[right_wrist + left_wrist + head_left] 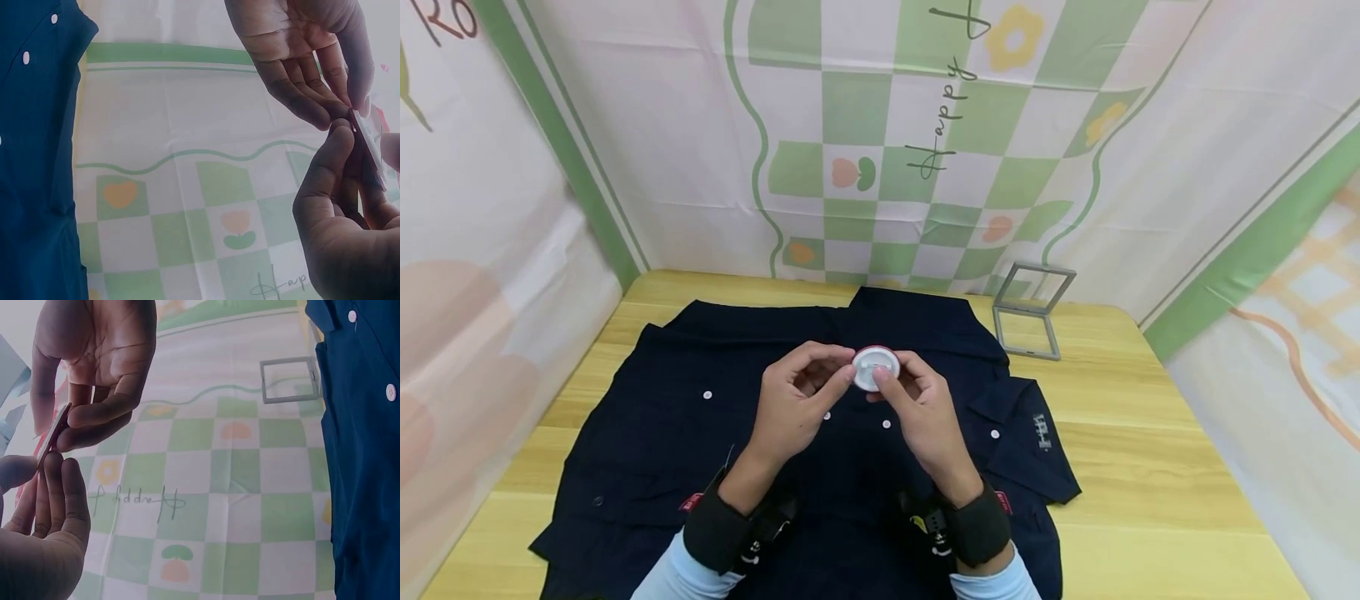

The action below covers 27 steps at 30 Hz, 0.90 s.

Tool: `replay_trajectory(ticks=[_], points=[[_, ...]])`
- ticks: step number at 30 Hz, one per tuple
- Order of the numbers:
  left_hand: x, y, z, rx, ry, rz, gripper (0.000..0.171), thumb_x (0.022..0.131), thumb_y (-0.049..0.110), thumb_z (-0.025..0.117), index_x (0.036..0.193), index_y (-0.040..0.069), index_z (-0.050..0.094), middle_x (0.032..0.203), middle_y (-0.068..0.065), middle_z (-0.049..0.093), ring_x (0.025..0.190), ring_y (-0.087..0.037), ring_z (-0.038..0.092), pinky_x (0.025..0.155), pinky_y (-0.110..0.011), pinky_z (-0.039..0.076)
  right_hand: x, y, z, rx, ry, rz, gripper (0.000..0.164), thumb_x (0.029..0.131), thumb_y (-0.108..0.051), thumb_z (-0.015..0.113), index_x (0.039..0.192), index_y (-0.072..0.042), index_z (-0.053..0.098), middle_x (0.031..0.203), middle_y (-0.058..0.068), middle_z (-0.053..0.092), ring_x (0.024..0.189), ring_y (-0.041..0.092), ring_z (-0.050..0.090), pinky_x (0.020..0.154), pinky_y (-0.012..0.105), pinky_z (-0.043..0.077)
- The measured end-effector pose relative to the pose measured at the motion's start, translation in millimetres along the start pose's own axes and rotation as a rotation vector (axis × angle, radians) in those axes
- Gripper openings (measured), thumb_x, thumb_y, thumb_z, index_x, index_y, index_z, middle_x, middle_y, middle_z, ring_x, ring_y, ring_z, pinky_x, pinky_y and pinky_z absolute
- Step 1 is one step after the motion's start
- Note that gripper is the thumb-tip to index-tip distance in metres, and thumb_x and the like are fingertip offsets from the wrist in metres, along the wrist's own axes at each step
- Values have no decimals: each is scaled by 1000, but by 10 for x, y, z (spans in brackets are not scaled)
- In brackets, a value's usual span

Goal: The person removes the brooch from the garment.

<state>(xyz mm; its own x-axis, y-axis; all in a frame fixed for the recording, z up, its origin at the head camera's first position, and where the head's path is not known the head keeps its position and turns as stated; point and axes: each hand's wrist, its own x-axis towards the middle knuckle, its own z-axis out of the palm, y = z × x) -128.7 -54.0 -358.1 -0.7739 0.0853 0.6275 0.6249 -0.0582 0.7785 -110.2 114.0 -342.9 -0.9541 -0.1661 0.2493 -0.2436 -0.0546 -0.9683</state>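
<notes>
A round pin badge (867, 382) with a white back and a red rim is held up over a dark navy short-sleeved shirt (662, 433), its pin side facing the head camera. My left hand (792, 404) pinches the badge's left edge between thumb and fingers. On the other side my right hand (928, 417) grips it, the thumb lying on the back by the pin. Both wrist views show the badge (55, 434) nearly edge-on, with fingers of both hands on it. Its front is hidden in the head view. The shirt lies spread out, white buttons showing.
A grey folding frame (1030, 312) stands open at the table's back right, just beyond the shirt. The wooden table (1150, 467) shows on both sides of the shirt. Patterned cloth (685, 167) hangs behind and at both sides.
</notes>
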Motion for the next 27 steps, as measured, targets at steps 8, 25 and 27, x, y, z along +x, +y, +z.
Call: replay_trajectory(ticks=[8, 25, 27], points=[[1, -6, 4, 11, 16, 7, 18, 86, -10, 66, 103, -5, 68, 90, -18, 64, 76, -4, 61, 58, -18, 48, 7, 26, -9, -31, 25, -29, 27, 98, -7, 55, 117, 13, 56, 101, -9, 63, 86, 5, 61, 77, 20, 54], [-12, -12, 40, 37, -9, 29, 21, 86, -10, 66, 106, -5, 71, 89, -15, 64, 72, -3, 58, 52, -19, 46, -2, 42, -44, -167, 47, -90, 24, 98, -8, 58, 114, 9, 60, 100, -1, 61, 82, 4, 59, 75, 24, 55], [-13, -10, 43, 33, -13, 30, 21, 86, -10, 66, 106, -5, 71, 89, -15, 64, 72, -3, 58, 53, -20, 47, -1, 43, -46, -173, 46, -100, 23, 98, -8, 58, 113, 9, 60, 100, 0, 61, 82, 4, 59, 75, 23, 55]])
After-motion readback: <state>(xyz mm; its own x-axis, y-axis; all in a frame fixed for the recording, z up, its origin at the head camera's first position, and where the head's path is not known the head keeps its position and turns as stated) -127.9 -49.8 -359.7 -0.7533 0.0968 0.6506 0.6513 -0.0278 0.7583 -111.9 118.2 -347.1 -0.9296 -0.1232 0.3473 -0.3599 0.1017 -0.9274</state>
